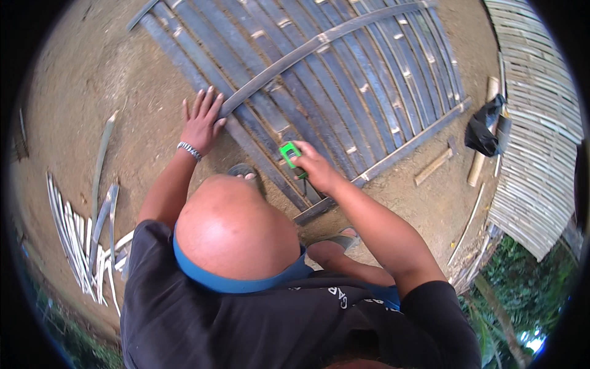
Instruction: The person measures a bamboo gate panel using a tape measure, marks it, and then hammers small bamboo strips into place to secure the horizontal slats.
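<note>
A panel of dark bamboo slats (307,92) lies on the ground in front of me, with a curved crosspiece (270,74) over its middle and another strip (405,147) along its near right end. My left hand (203,120) rests on the panel's left edge beside the end of the crosspiece, fingers spread and flat. In my right hand (316,169) is a tape measure with a bright green case (289,154), held over the slats near the panel's near corner. Whether its blade is drawn out I cannot tell.
Thin split bamboo strips (77,246) are piled on the dirt at the left. To the right lie a short tool with a bamboo handle (433,166), a bamboo pole (476,169) and a black plastic bag (485,126). Beyond them stands a woven bamboo wall (534,117).
</note>
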{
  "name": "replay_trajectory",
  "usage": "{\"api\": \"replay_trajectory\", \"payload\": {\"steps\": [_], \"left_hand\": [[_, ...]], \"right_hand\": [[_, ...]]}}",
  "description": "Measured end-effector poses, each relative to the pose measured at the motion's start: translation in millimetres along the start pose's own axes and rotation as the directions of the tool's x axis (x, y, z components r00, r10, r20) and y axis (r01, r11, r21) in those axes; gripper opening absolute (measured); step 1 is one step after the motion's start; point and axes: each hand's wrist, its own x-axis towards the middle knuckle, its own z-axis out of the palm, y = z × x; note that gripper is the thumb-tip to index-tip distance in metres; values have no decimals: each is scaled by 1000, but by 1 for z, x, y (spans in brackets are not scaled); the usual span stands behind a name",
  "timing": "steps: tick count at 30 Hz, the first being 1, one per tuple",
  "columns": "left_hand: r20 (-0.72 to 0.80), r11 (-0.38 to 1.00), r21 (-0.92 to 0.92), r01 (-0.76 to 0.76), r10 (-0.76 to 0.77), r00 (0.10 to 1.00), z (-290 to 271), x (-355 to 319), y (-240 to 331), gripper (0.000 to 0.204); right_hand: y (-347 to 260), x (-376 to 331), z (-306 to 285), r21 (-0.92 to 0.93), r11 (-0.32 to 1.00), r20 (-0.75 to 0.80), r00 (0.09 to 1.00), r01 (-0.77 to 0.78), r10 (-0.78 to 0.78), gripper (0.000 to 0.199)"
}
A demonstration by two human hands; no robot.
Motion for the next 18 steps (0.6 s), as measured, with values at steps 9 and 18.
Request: {"api": "replay_trajectory", "payload": {"steps": [9,18], "left_hand": [[-15,999,-9,-36,36,999,7,-1,-3,61],[-41,992,-115,-46,41,998,16,-4,-12,60]], "right_hand": [[10,-41,-25,-436,899,-291,941,30,-173,69],[101,-116,-134,-314,921,-865,470,-232,-176,68]]}}
